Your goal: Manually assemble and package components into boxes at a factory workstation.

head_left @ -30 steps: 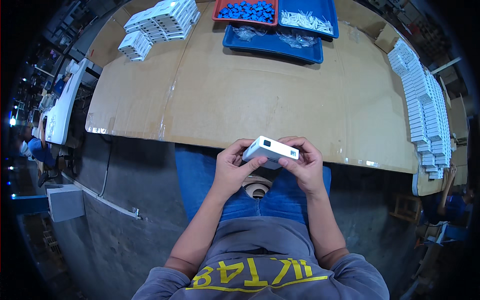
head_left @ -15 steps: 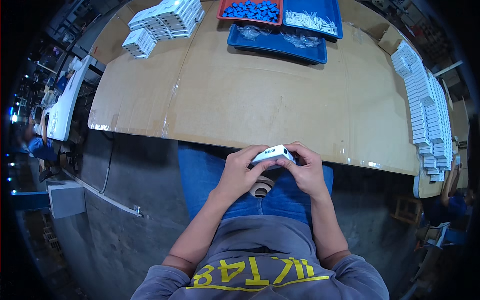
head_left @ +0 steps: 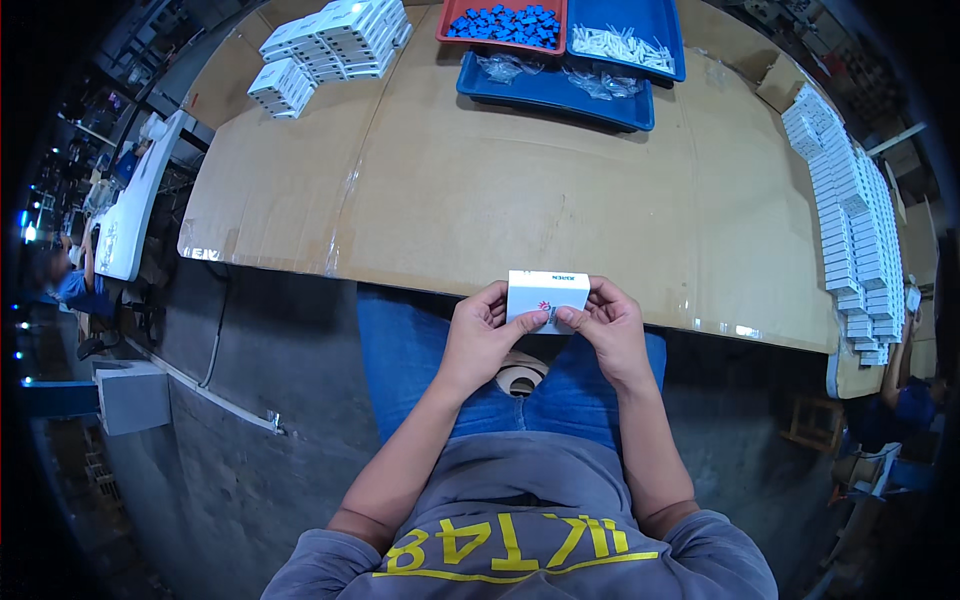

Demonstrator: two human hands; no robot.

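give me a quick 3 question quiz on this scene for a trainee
1. True or false: both hands hold the small white box.
2. What fills the red tray? A blue pieces B white sticks C nothing
3. On which side of the table does the long row of white boxes lie?
Key: 1 true: left hand and right hand grip it. 2 A. 3 the person's right.

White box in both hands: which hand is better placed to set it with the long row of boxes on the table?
Probably the right hand. The long row of white boxes runs along the table's right edge, on that hand's side. The left hand also grips the small white box, but it would have to cross over.
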